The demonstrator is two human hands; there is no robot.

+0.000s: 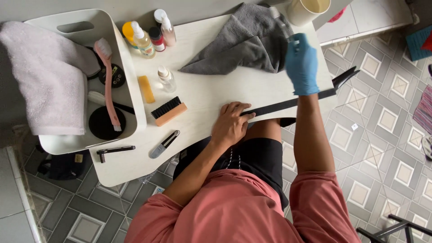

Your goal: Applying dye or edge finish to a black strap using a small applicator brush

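Note:
My left hand (231, 123), bare, presses flat on the near end of a long black strap (288, 104) that lies along the front edge of the pale table (211, 87) and sticks out past its right side. My right hand (302, 63) wears a blue glove and is raised over the table's right part, closed on a small slim object that is too blurred to name. A crumpled grey cloth (245, 42) lies just left of that hand.
A white caddy (128, 78) at left holds a pink towel (42, 76), a pink-handled brush (108, 81) and black round tins. Several small bottles (148, 36), an orange bar (146, 88), a wooden brush (168, 110), clippers (164, 144) and a cream cup (306, 10) sit on the table.

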